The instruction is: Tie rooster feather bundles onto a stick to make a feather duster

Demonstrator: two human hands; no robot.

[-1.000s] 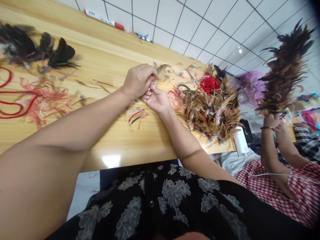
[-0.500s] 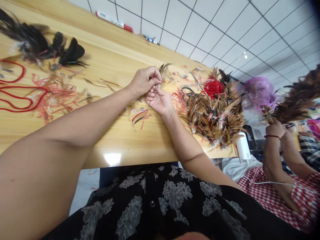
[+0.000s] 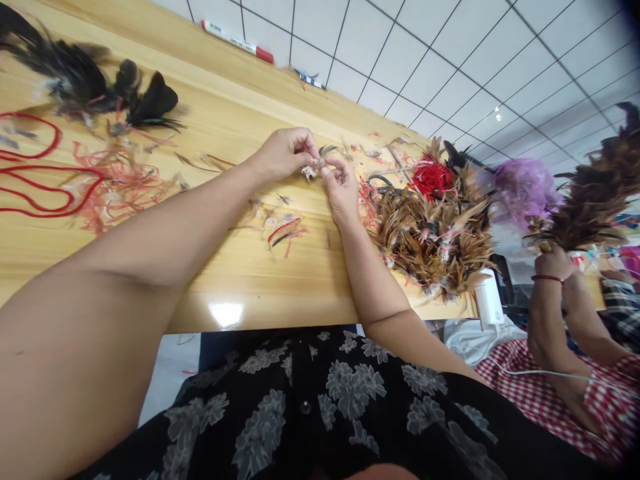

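Observation:
Over the middle of the table, my left hand (image 3: 290, 155) and my right hand (image 3: 343, 188) pinch with their fingertips almost touching. Between them is a small feather (image 3: 309, 173); its whitish fluffy part hangs below my left fingertips. The fingers of both hands are closed on it, and the rest of it is mostly hidden. Just beyond my fingertips, a dark feather tip (image 3: 327, 150) shows, but I cannot tell whether it belongs to the same feather. Brown feathers (image 3: 433, 240) lie heaped to the right of my right hand, with a red bundle (image 3: 433, 177) at their back.
Black feathers (image 3: 153, 100), red cord (image 3: 85, 193) and pink shreds (image 3: 123, 180) lie on the left. A red-capped marker (image 3: 237, 41) rests along the back edge. At right, a co-worker's hands (image 3: 553, 265) hold a brown feather bunch (image 3: 587, 193) near a white device (image 3: 487, 297).
My right hand has turned from palm up to a pinch and risen slightly. My hands have drawn a little apart, and whitish fluff now shows between them.

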